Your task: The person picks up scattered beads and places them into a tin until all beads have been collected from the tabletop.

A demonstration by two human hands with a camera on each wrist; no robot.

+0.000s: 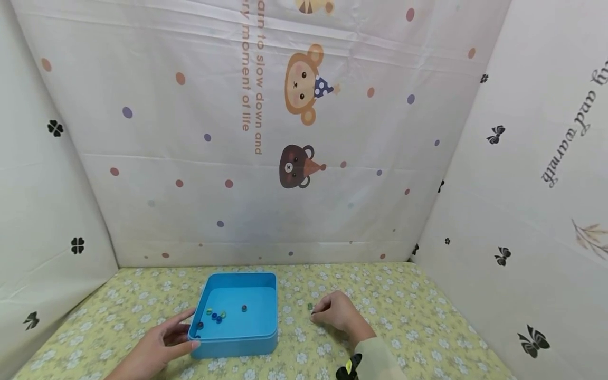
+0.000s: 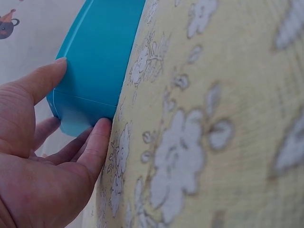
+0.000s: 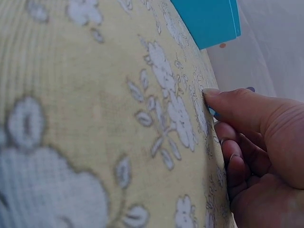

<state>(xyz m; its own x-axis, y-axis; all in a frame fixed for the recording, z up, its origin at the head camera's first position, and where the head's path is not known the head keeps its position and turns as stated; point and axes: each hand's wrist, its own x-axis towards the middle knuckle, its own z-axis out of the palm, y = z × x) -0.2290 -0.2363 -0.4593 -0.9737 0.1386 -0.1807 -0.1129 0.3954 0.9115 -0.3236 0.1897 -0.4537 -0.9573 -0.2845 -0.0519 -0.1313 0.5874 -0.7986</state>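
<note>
A blue square box [image 1: 237,345] without a lid stands on the table, several glass marbles [image 1: 219,319] scattered over its floor. My left hand [image 1: 159,343] grips the box's near left corner. In the left wrist view its thumb [image 2: 50,78] lies near the rim, and the fingers reach the lower side by the cloth. To the right of the box, my right hand [image 1: 339,314] is down at the tablecloth, thumb and forefinger pinching a small dark marble, mostly hidden. Just beyond those fingertips lies a green marble [image 1: 310,306].
A yellow flowered cloth [image 1: 304,364] covers the table. White printed sheets hang as a back wall [image 1: 256,211] and side walls, the right wall [image 1: 499,211] rising from the table's edge. A black bow-like thing [image 1: 349,368] is near the right sleeve.
</note>
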